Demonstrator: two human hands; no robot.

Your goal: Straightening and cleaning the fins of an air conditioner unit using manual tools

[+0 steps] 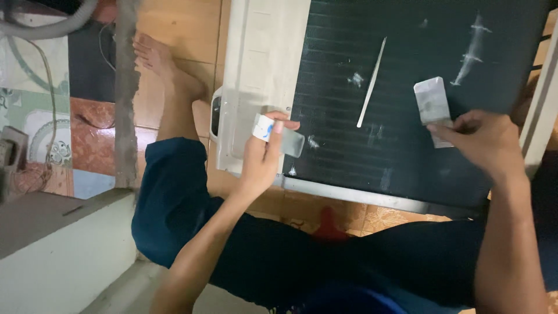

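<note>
Left hand (261,154): fingers pinch a small clear packet (279,136) at the finned coil's (407,87) left edge.
Right hand (485,142): fingers grip a grey packet (431,104) over the coil's right side.
Care: keep both packets off the delicate fins.

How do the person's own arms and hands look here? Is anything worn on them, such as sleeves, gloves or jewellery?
Both arms are bare to the elbow at least: no sleeve shows in the picture. The left hand and the right hand wear no gloves. No ring, watch or bracelet can be seen on fingers or wrists. No marks or tape show on them.
</note>
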